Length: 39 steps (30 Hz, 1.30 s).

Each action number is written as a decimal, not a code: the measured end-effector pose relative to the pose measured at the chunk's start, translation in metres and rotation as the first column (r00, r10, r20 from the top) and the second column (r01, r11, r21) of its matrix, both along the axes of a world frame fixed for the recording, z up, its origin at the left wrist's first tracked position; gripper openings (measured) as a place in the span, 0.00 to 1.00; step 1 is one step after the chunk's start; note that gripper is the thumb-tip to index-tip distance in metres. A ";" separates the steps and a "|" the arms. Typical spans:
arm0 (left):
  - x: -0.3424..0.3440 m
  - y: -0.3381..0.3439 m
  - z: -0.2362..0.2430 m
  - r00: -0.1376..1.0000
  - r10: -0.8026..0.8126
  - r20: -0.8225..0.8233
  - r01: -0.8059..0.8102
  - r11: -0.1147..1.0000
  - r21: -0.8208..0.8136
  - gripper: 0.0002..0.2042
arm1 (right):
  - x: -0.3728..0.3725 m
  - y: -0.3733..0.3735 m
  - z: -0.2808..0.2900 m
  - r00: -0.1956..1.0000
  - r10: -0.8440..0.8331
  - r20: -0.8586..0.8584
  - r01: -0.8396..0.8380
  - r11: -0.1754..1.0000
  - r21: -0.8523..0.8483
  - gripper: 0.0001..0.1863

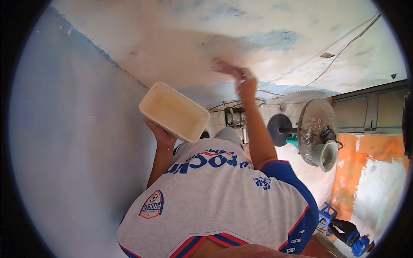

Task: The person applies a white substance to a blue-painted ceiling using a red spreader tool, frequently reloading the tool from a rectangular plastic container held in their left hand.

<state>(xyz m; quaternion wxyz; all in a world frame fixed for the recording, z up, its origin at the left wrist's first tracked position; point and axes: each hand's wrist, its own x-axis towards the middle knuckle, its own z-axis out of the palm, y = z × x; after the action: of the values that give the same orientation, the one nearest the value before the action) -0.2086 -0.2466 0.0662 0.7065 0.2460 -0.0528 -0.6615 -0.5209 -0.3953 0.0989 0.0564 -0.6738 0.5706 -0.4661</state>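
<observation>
My left hand (162,136) supports a cream-white rectangular plastic tub (201,124) from below, its fingers against the side and underside. The tub is tilted so its inside shows, with pale smears in it. My right hand (246,86) is raised at the wall and closed around a flat reddish hand tool (224,67). Motion blurs the tool, so its exact kind cannot be made out. It is at or very near the pale, patchy wall (172,53), where blue shows through in places.
A blue-grey wall (73,129) stands close on the left. A cable (331,64) runs along the pale wall. To the right are a spattered round tabletop (316,124) with a bucket (328,155), and a dark round stool (279,124). Another person (359,245) is farther off at lower right.
</observation>
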 end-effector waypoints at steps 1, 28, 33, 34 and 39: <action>0.003 0.003 0.002 1.000 0.011 0.016 -0.011 1.000 0.007 0.41 | -0.027 -0.009 -0.002 0.982 -0.176 -0.075 0.182 0.981 0.074 0.12; -0.014 0.011 0.001 1.000 -0.021 0.008 0.021 0.998 0.060 0.41 | -0.032 -0.010 0.010 0.994 -0.036 -0.099 0.020 0.987 -0.160 0.12; -0.009 0.013 0.003 1.000 0.015 -0.015 -0.015 1.000 0.004 0.41 | -0.139 0.026 0.116 0.867 -0.470 0.164 0.492 0.860 -0.135 0.14; -0.008 0.013 0.004 1.000 0.021 -0.013 -0.021 1.000 -0.017 0.41 | -0.138 0.035 0.122 0.829 -0.474 0.296 0.520 0.849 -0.097 0.14; -0.009 0.010 0.002 0.995 -0.036 -0.092 0.030 0.998 -0.061 0.40 | 0.020 0.051 0.020 0.985 0.125 0.120 -0.142 0.979 0.149 0.14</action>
<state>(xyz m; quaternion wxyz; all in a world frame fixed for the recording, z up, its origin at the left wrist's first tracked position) -0.2174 -0.2369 0.0684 0.7041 0.1928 -0.0436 -0.6820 -0.5008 -0.3441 0.1184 0.1718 -0.6775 0.5548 -0.4513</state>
